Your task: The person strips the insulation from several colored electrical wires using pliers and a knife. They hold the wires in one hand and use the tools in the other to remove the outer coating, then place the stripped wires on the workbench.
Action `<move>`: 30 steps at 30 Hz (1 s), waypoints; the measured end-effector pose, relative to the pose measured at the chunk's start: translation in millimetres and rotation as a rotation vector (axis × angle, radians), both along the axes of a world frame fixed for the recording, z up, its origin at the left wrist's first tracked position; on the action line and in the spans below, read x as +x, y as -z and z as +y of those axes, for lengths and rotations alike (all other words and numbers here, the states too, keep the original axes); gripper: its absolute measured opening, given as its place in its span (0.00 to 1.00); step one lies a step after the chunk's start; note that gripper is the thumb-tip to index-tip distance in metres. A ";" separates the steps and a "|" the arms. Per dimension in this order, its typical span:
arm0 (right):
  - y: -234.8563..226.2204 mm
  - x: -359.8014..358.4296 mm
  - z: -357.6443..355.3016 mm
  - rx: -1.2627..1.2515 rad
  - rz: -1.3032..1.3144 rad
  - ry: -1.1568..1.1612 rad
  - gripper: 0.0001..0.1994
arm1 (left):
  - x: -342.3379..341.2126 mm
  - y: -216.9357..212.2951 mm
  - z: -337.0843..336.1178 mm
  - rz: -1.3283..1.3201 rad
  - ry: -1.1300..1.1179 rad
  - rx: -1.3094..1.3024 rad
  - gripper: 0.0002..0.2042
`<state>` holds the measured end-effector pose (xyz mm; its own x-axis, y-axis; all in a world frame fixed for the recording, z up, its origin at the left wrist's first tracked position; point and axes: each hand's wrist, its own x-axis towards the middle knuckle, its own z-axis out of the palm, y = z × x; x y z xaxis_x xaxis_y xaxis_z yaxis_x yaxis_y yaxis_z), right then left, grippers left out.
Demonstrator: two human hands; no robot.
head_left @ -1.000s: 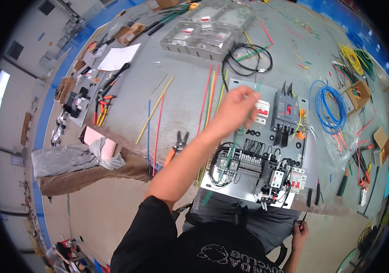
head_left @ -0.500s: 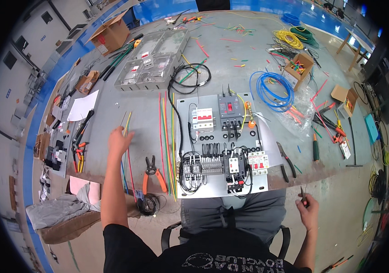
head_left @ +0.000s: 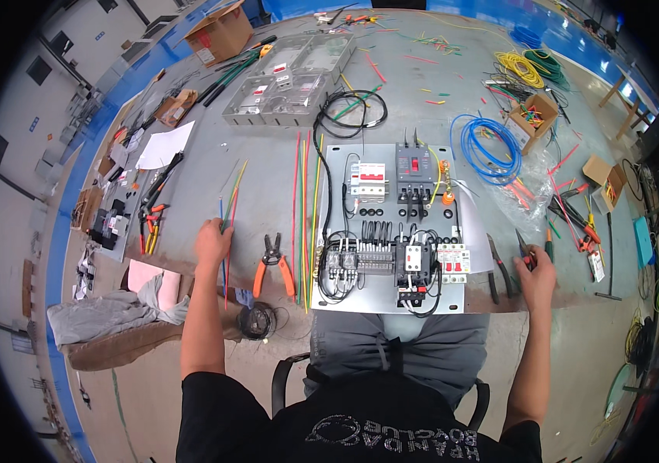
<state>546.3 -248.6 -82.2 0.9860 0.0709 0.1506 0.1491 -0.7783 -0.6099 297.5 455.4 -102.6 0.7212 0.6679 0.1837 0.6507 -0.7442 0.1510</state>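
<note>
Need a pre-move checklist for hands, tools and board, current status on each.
1. Right hand has its tool: ok, a dark-tipped one is held.
2. Left hand grips a strand: cannot tell; it is at the thin coloured strands, its grip hidden.
3. Orange-handled tool within view: ok, lies left of the board.
4. Hands off the board: ok.
5. Loose bits cleared: not ok, a red piece lies beyond the board.

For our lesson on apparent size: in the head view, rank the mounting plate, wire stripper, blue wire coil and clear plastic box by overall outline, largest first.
1. Mounting plate
2. Clear plastic box
3. Blue wire coil
4. Wire stripper
Apparent size only: the box lies farther off than the plate.
</note>
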 end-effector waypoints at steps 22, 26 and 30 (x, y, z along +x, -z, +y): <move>47.5 15.1 3.5 -0.030 -0.382 -0.018 0.15 | 179.5 -30.8 -129.5 0.123 0.065 -0.315 0.37; 47.9 14.1 5.7 0.034 -0.366 -0.013 0.14 | 182.8 -7.7 -106.5 0.077 0.069 -0.434 0.32; 47.0 13.1 3.2 0.070 -0.366 -0.008 0.13 | 188.2 -13.5 -119.9 0.185 0.026 -0.434 0.23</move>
